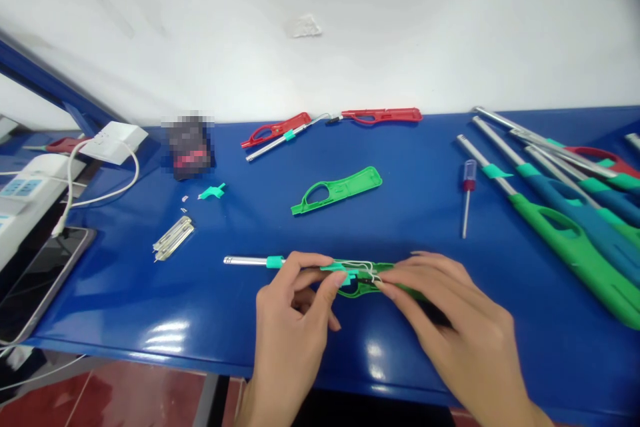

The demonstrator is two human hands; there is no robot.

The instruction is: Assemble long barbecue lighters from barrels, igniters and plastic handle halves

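Observation:
An opened green lighter body [357, 288] lies near the front of the blue table, with thin white wires looped inside it. From its left end a silver metal tube [246, 261] with a teal band sticks out. My left hand [300, 313] is closed on a small teal piece [345, 275] at the left part of the body. My right hand [455, 313] pinches at the wires and the body's right part; its fingertips meet beside the wire loop. Behind both hands lies a loose green half shell [345, 190].
Red lighter halves [383, 116] lie by the wall. Several assembled lighters [575, 240] and a screwdriver [469, 193] are at the right. Left are metal strips [173, 238], a teal part [213, 191], a phone [43, 280] and a power strip [30, 190].

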